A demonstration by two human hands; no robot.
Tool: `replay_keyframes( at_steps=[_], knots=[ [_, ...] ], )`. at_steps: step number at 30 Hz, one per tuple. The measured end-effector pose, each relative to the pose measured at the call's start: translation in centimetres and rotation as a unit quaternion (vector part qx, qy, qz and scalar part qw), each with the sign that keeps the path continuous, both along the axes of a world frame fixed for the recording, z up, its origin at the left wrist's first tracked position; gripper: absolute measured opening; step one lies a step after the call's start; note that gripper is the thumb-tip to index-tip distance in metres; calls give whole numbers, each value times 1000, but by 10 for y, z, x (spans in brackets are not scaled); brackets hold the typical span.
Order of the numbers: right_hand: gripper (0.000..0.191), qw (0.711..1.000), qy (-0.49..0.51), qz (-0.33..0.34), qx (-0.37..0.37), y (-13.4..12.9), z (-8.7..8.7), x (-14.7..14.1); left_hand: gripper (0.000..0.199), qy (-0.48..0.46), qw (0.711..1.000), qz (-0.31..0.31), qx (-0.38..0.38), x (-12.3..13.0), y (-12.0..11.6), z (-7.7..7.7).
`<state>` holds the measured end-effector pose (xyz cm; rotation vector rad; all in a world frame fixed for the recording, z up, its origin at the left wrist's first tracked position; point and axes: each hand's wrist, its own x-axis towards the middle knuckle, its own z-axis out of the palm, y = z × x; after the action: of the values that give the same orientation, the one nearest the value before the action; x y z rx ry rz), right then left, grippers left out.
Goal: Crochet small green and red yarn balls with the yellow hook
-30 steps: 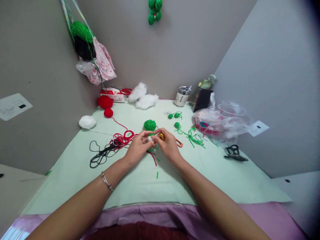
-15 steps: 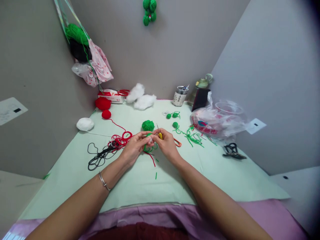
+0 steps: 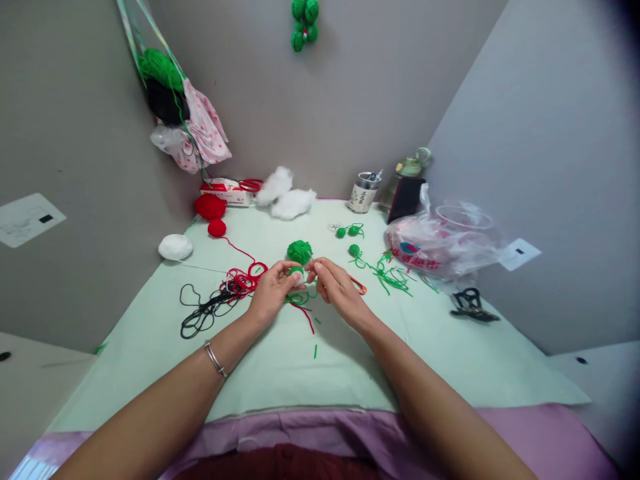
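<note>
My left hand [image 3: 276, 287] pinches a small green crocheted piece [image 3: 296, 271] with white stuffing [image 3: 299, 280] showing at its near side. Just to the right, my right hand [image 3: 333, 283] is closed on a crochet hook; its yellow handle is hidden by the fingers, and only a bit of thin shaft shows near the fingertips. Right behind both hands lies a ball of green yarn [image 3: 299, 252]. Loose green yarn [image 3: 299, 299] runs beneath the hands, beside a short red strand [image 3: 306, 319].
Red yarn [image 3: 241, 283] and black cord [image 3: 205, 312] lie tangled at left, near a white ball [image 3: 175, 247]. White stuffing tufts [image 3: 293, 204] sit at the back. Green scraps [image 3: 391, 277], an orange-handled tool [image 3: 359, 286], a plastic bag [image 3: 445, 240] and a black clip [image 3: 473, 305] are at right.
My right hand has turned and drawn slightly away from the left, so the hook's yellow handle no longer shows. More of the green piece is visible. The whole view has shifted slightly.
</note>
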<state>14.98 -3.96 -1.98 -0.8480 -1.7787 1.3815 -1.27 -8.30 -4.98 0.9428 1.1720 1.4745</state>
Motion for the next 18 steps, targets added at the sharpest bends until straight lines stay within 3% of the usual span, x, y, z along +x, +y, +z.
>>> replay_keyframes(
  at_steps=[10, 18],
  knots=[
    [22, 988, -41, 115, -97, -7, 9, 3, 34, 56, 998, 14, 22, -2, -4, 5],
    [24, 977, 14, 119, -176, -5, 2, -4, 29, 80, 996, 16, 40, 1, -7, 9]
  ],
)
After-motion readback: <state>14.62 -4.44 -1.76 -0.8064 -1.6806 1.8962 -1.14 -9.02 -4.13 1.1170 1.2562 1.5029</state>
